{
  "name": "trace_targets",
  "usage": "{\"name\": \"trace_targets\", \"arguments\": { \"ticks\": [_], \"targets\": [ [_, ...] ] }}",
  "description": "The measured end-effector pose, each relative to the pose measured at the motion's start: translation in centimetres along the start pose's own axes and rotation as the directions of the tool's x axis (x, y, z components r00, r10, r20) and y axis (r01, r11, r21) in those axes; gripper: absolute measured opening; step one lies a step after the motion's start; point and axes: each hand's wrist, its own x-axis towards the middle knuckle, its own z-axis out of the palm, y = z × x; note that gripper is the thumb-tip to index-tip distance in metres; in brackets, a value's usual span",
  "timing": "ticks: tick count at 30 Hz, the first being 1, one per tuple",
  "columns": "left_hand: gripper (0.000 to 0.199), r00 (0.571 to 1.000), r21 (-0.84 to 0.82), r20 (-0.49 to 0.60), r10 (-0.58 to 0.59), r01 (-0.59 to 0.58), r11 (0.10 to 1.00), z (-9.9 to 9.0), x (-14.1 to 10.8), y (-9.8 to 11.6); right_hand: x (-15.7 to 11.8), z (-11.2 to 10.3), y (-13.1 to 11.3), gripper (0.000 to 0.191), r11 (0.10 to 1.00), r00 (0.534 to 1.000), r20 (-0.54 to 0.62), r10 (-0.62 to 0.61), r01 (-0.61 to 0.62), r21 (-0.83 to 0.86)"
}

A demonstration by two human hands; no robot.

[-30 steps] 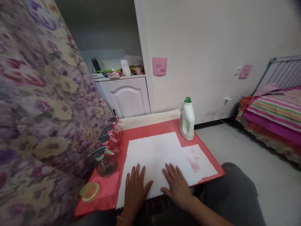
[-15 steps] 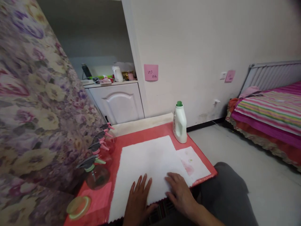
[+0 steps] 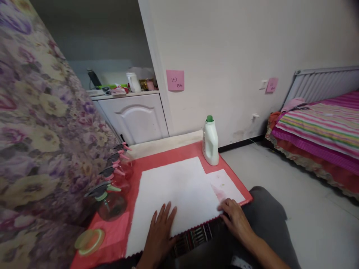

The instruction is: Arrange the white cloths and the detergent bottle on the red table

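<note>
A large white cloth (image 3: 174,186) with a scalloped edge lies flat on the red-covered table. On its near left part rests my left hand (image 3: 161,231), flat and with the fingers spread. My right hand (image 3: 234,216) is at the near right corner of the cloth, its fingers bent together and the thumb below; the corner seems to be between them, partly hidden. Just beyond that hand, a smaller white sheet (image 3: 228,185) with a pinkish stain sticks out from beside the cloth.
A pale green detergent bottle (image 3: 211,144) with a green top stands at the back right of the red cover (image 3: 165,152). Several spray bottles (image 3: 112,205) line the left side, with a round yellowish lid (image 3: 89,241) in front. A floral curtain (image 3: 42,130) hangs at left.
My right hand has moved right from the cloth's surface to its near right corner, and its fingers have drawn together. My left hand stays flat on the cloth. The view has shifted slightly.
</note>
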Motion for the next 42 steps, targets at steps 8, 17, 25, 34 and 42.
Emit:
{"name": "trace_targets", "arguments": {
  "ticks": [8, 17, 25, 34, 42],
  "targets": [
    [0.085, 1.000, 0.003, 0.013, -0.001, 0.001, 1.000, -0.5, -0.3, 0.1, 0.1, 0.6, 0.4, 0.018, 0.999, 1.000, 0.011, -0.017, 0.016, 0.032],
    [0.088, 1.000, 0.015, 0.005, 0.019, -0.019, 1.000, -0.7, -0.4, 0.1, -0.4, 0.5, 0.0, 0.021, 0.995, 0.995, -0.041, -0.091, 0.089, -0.046],
    [0.085, 1.000, -0.009, 0.007, 0.013, -0.013, 1.000, -0.9, -0.7, 0.1, -0.8, 0.5, 0.3, 0.017, 0.997, 0.997, -0.014, -0.075, 0.075, -0.028],
    [0.065, 0.983, 0.006, -0.098, -0.158, 0.160, 0.987, -1.0, -2.1, -0.6, 1.2, 2.6, -4.2, 0.026, 0.969, 0.973, -0.106, -0.205, 0.217, 0.114],
    [0.062, 0.970, 0.043, -0.072, -0.234, 0.238, 0.970, -0.6, -2.7, -3.2, 1.7, 8.8, -5.4, 0.044, 0.932, 0.938, -0.017, -0.347, 0.343, -0.114]
  ]
}}
